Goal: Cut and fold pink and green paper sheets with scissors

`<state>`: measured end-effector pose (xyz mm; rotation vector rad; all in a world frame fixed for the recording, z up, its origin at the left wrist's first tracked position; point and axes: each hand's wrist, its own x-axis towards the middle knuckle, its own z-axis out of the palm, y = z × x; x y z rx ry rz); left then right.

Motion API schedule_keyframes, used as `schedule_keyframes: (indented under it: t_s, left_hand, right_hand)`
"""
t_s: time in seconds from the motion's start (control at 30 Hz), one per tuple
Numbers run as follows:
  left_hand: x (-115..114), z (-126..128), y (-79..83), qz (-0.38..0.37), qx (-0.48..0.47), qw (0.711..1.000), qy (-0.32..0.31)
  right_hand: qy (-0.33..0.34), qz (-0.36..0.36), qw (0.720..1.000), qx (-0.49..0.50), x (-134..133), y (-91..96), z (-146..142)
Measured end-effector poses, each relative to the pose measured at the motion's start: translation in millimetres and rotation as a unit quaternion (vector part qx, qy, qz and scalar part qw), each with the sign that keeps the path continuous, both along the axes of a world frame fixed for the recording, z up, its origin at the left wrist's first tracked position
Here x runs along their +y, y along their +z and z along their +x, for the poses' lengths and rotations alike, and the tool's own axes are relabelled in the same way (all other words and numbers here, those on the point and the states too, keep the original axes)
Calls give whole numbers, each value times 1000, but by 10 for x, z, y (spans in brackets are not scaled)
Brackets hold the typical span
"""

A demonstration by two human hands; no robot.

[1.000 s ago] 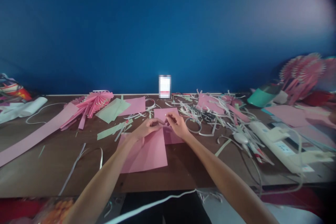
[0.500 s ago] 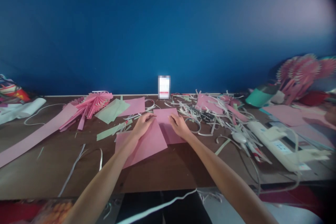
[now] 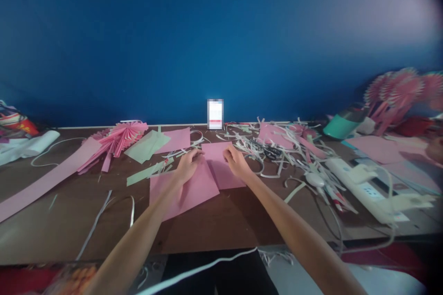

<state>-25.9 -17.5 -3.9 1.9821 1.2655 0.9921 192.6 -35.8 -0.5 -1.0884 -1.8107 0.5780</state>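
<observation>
Head view: a second ago both hands met in a fingertip pinch above the paper; now they have parted and come down. The left hand (image 3: 188, 165) rests with curled fingers on the far corner of the near pink sheet (image 3: 195, 190), though whether it nips the edge cannot be told. That sheet has swung askew on the surface (image 3: 221, 223). The right hand (image 3: 236, 164) lies flat, fingers pressed on the far pink sheet (image 3: 217, 159), which overlaps the near one. Scissors (image 3: 267, 151) lie untouched among paper strips (image 3: 294, 147) to the right.
</observation>
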Motion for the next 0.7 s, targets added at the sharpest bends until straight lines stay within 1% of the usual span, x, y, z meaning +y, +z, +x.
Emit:
schedule_keyframes:
  t_s: [0.17,0.27,0.4,0.5,0.6,0.7]
  left_hand:
    - [-21,21,-8,38,49,998,-6]
    - [-39,28,-6,62,84,994,-11]
    - [-51,28,-15,67,127,990,9]
    - [-50,21,-20,54,138,988,34]
    - [-54,9,-15,46,137,988,52]
    - [-62,1,-14,43,145,987,58]
  right_hand:
    - [31,-8,997,72,12,-8,-9]
    - [33,-9,993,112,33,-41,-20]
    - [37,-29,989,139,46,-84,-27]
    - [29,-25,993,109,38,-84,-11]
    - [-4,-5,999,42,31,-67,14]
    - [-19,4,1000,-21,21,-53,30]
